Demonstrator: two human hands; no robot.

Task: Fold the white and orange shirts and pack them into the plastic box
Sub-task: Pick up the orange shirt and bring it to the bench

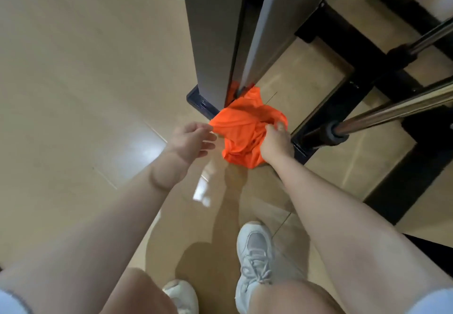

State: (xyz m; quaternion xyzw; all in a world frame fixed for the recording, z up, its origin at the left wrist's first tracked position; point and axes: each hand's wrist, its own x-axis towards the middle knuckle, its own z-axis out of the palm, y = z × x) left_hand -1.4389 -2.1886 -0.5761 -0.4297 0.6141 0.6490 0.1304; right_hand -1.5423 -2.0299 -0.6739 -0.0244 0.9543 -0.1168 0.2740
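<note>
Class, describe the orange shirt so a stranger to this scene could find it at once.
Find the tall grey panel rising from the tan floor. At its base lies the orange shirt, bunched, with the right hand gripping it. It is the only bright-coloured thing there.

Glossy beige tile floor point(73, 93). On it: crumpled orange shirt point(242, 127) at foot of grey panel point(210, 32), black base frame point(382, 73) touching shirt, 2 white sneakers point(255, 252) nearer camera.
</note>
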